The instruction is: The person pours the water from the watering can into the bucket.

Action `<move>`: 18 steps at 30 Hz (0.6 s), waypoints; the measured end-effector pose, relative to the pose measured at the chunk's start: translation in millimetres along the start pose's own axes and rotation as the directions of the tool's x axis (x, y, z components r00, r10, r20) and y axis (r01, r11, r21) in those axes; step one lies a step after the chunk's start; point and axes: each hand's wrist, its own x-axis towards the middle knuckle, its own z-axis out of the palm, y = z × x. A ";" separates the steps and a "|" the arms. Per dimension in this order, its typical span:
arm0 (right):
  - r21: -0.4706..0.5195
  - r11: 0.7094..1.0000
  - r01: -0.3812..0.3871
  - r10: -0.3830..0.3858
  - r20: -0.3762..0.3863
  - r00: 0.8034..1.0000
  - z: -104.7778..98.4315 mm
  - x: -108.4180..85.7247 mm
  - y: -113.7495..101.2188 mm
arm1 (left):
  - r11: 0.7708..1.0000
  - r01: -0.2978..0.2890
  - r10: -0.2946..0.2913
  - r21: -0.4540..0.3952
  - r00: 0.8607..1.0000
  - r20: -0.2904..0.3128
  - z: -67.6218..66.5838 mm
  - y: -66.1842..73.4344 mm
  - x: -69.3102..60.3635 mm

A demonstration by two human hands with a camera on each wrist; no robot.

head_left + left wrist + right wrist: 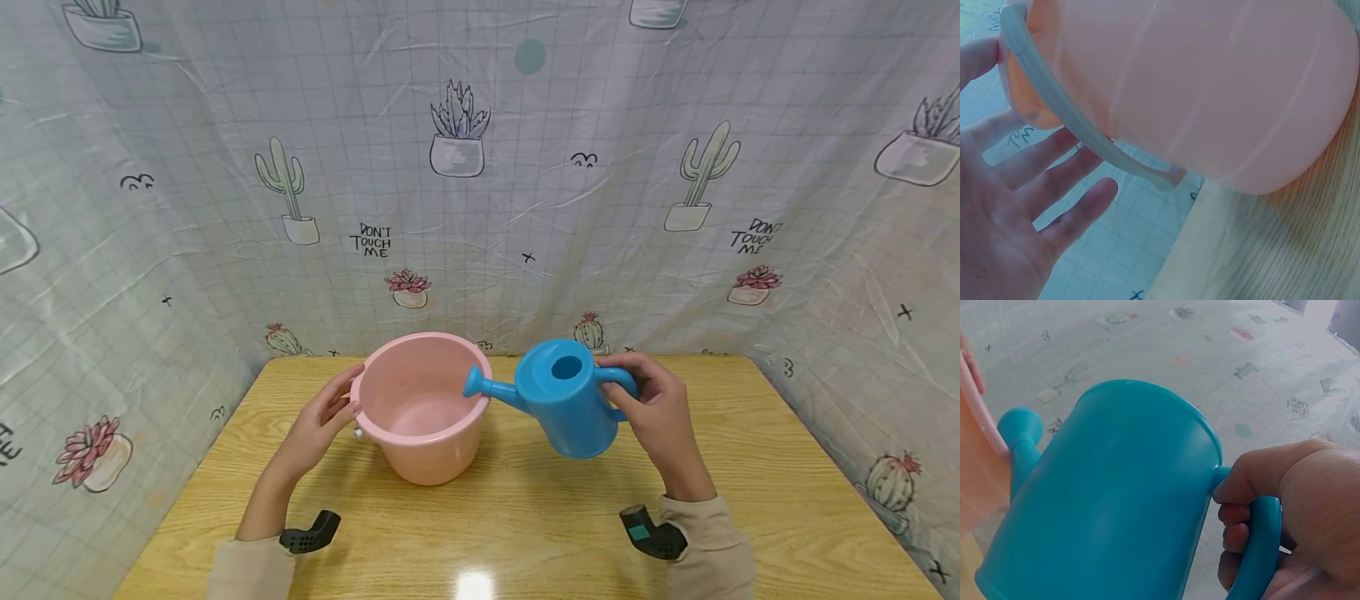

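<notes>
A pink bucket (429,458) with its mouth facing up is left of centre on the table, its pale handle (1054,94) hanging down one side. My left hand (317,421) touches the bucket's rim from the left, fingers extended and spread in the left wrist view. The right hand (652,408) grips the looped handle of a blue watering can (570,417), fingers curled round it. The can's spout points left, and its flared head (476,382) hangs over the bucket's right rim. Whether the can's base touches the table cannot be seen clearly.
The wooden table (465,542) ends at a hanging cloth (525,208) printed with potted cacti, which encloses the back and both sides. Black wrist devices (311,533) sit at both sleeves.
</notes>
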 end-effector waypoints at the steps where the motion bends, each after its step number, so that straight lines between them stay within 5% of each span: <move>1: 0.001 1.000 0.002 -0.002 0.000 1.000 0.1 -0.2 0.2 | 1.000 -0.002 0.002 -0.001 1.000 0.000 0.1 -0.2 0.0; 18: -0.004 1.000 -0.007 0.008 0.004 1.000 -0.9 2.0 2.1 | 1.000 -0.006 0.006 0.001 1.000 0.003 1.8 0.8 1.6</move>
